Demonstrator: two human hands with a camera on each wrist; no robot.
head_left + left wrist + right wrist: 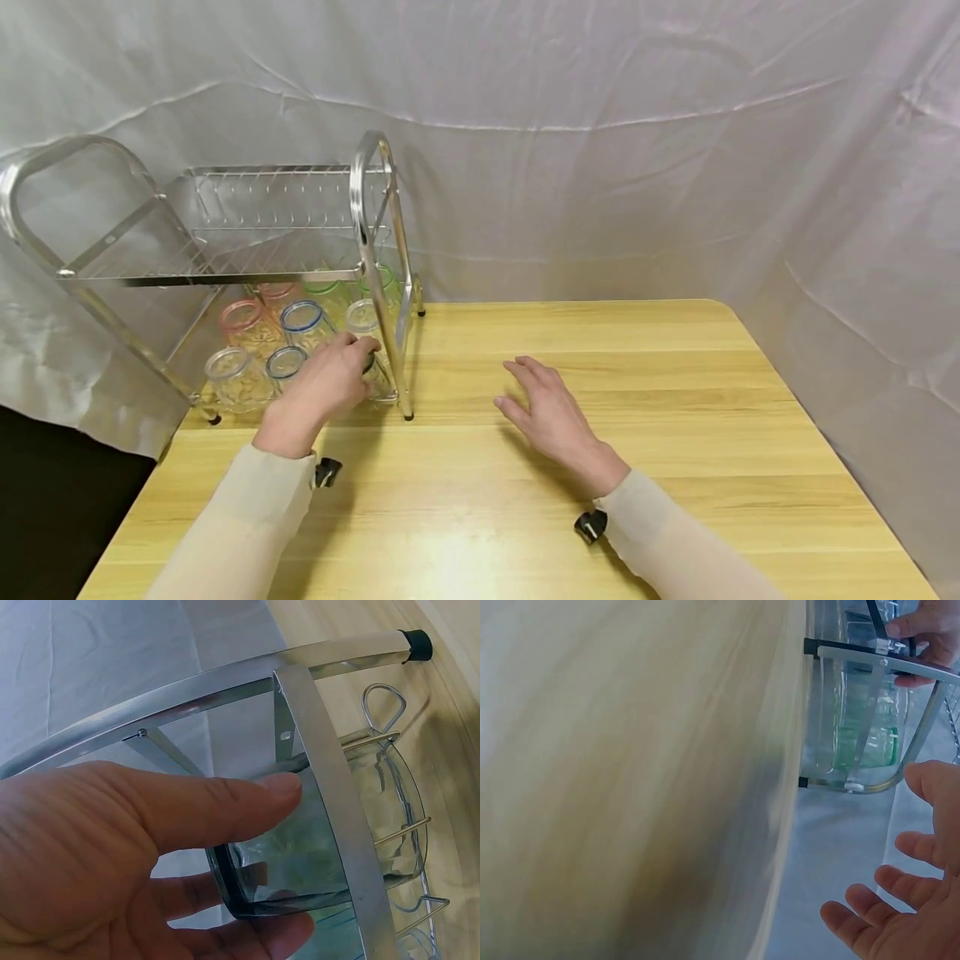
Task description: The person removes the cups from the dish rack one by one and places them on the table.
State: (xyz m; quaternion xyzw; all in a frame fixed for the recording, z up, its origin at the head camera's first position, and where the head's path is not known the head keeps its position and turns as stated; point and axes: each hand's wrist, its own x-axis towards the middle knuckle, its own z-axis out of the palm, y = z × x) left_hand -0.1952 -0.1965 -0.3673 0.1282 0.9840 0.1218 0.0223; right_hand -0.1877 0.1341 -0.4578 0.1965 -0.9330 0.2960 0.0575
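Observation:
At the front right of the lower tier, my left hand (330, 379) grips a clear drinking glass with a dark rim (378, 380). In the left wrist view the thumb (247, 806) lies on one side of this glass (311, 851), with fingers on the opposite side. Its base rests among the wire rungs of the rack. My right hand (551, 412) hovers over the table to the right, fingers spread and holding nothing; the right wrist view shows its palm (915, 930) bare.
A two-tier metal dish rack (371, 208) stands at the table's left. On its lower tier are several glasses, including a blue-rimmed glass (306, 325), a red-rimmed glass (251, 327) and a clear-rimmed glass (238, 382). The wooden table (637, 367) backs onto a grey curtain (585, 208).

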